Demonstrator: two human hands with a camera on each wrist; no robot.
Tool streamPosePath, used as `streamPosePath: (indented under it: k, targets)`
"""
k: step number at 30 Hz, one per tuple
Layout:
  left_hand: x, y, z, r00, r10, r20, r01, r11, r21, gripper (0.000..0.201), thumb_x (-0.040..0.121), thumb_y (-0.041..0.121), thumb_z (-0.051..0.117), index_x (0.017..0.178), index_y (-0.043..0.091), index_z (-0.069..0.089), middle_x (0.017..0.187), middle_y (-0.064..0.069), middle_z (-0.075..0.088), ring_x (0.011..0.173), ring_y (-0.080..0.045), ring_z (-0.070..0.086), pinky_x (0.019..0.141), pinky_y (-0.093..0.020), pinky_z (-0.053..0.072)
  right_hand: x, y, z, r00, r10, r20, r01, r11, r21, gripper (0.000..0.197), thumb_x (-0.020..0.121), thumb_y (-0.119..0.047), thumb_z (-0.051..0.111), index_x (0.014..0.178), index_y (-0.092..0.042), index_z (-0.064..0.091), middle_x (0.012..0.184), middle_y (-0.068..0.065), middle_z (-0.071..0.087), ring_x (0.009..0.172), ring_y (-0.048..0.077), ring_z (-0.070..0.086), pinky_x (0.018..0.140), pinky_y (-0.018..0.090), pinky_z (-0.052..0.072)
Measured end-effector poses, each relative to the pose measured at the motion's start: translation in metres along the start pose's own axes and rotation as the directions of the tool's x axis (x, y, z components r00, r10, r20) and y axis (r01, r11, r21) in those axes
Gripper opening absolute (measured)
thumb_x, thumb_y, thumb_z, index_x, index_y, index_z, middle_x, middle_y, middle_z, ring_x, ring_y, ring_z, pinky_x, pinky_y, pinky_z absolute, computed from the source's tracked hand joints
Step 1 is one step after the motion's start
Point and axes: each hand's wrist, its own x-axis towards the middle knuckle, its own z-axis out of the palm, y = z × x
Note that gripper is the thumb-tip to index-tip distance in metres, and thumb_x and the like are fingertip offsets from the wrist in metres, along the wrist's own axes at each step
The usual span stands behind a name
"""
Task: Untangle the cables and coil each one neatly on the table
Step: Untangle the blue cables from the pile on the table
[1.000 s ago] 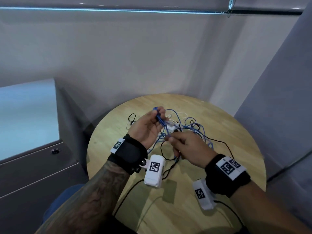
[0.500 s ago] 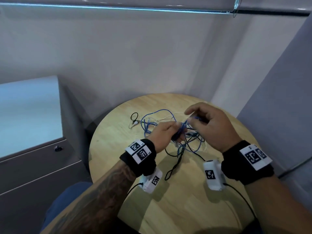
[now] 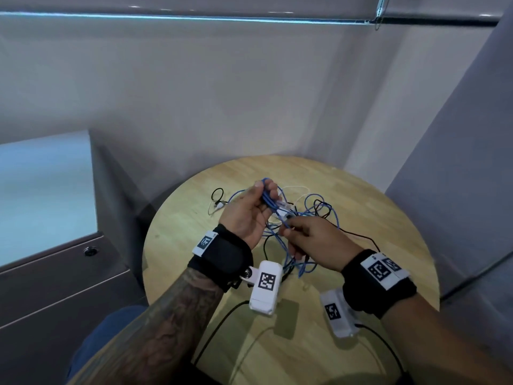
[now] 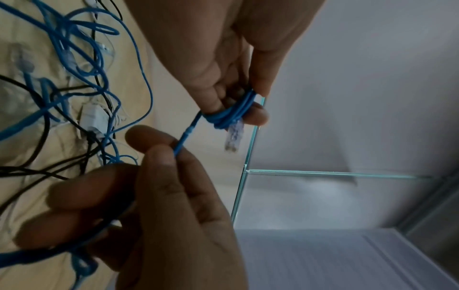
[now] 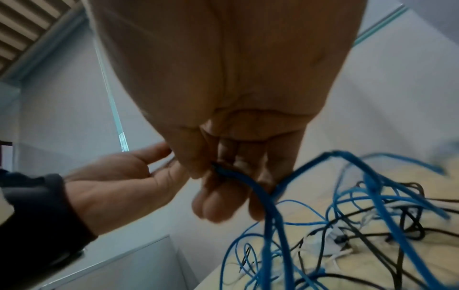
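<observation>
A blue network cable [image 3: 268, 200] is wound in a few turns round the fingers of my left hand [image 3: 244, 218], which is raised palm-up over the round wooden table [image 3: 388, 245]. Its clear plug [image 4: 233, 137] sticks out of the coil [image 4: 232, 113]. My right hand [image 3: 311, 237], just in front, pinches the same blue cable [image 4: 178, 146] between thumb and forefinger a short way from the coil. The rest of the blue cable hangs into a tangle [image 3: 313, 212] with black and white cables on the table.
A black cable end and a white cable end [image 3: 218, 201] lie at the table's far left. A grey cabinet [image 3: 55, 273] stands close on the left and walls close in behind and to the right. Black leads [image 3: 222, 320] run over the table's near part.
My right hand has come down and back from the far right to just in front of the left hand. The left hand has turned palm-up and risen with the blue coil.
</observation>
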Motion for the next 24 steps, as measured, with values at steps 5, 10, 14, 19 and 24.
streamPosePath:
  k: [5, 10, 14, 19, 24]
  targets:
    - [0.008, -0.007, -0.003, 0.97, 0.127, -0.208, -0.119, 0.991, 0.054, 0.017, 0.1, 0.01, 0.049, 0.094, 0.002, 0.063, 0.078, -0.004, 0.069, 0.07, -0.015, 0.064, 0.074, -0.024, 0.056, -0.006, 0.004, -0.006, 0.998, 0.057, 0.033, -0.043, 0.944, -0.327, 0.007, 0.091, -0.028, 0.057, 0.094, -0.028, 0.064, 0.073, -0.008, 0.067, 0.066, 0.009, 0.062, 0.068, 0.031, 0.05]
    - [0.009, -0.021, -0.017, 0.939, 0.344, 0.017, -0.187, 0.469, 0.863, 0.025, 0.095, 0.021, 0.059, 0.078, 0.004, 0.067, 0.073, -0.005, 0.072, 0.069, -0.018, 0.066, 0.072, -0.033, 0.056, -0.01, -0.009, -0.005, 0.999, -0.036, -0.019, 0.025, 0.914, -0.404, 0.03, 0.087, -0.025, 0.057, 0.115, -0.034, 0.064, 0.071, -0.008, 0.055, 0.064, 0.004, 0.049, 0.06, 0.027, 0.04]
    - [0.005, -0.02, -0.018, 0.981, 0.003, 0.194, -0.192, 0.17, 0.967, 0.031, 0.098, 0.039, 0.048, 0.073, 0.022, 0.057, 0.07, 0.0, 0.063, 0.068, -0.021, 0.06, 0.072, -0.039, 0.054, -0.009, -0.005, -0.023, 0.916, -0.228, -0.33, 0.166, 0.964, -0.206, 0.03, 0.085, -0.015, 0.059, 0.109, -0.033, 0.065, 0.065, -0.004, 0.056, 0.057, 0.008, 0.048, 0.061, 0.03, 0.044]
    - [-0.004, -0.003, -0.002, 0.964, -0.143, 0.225, -0.191, 0.214, 0.958, 0.034, 0.1, 0.034, 0.048, 0.069, 0.022, 0.054, 0.066, 0.008, 0.055, 0.059, -0.009, 0.049, 0.058, -0.028, 0.043, -0.005, 0.007, -0.043, 0.92, -0.148, -0.362, 0.169, 0.985, 0.027, 0.019, 0.087, -0.015, 0.074, 0.095, -0.027, 0.061, 0.07, -0.002, 0.06, 0.062, 0.006, 0.051, 0.065, 0.025, 0.044]
    - [-0.001, 0.016, -0.018, 0.978, -0.141, 0.155, -0.103, 0.319, 0.942, 0.038, 0.097, 0.041, 0.051, 0.067, 0.019, 0.056, 0.068, -0.006, 0.053, 0.053, -0.016, 0.045, 0.054, -0.04, 0.047, -0.004, 0.01, -0.05, 0.93, -0.171, -0.325, 0.146, 0.984, -0.099, 0.016, 0.089, -0.028, 0.073, 0.074, -0.025, 0.068, 0.063, -0.006, 0.062, 0.059, 0.006, 0.049, 0.061, 0.028, 0.041]
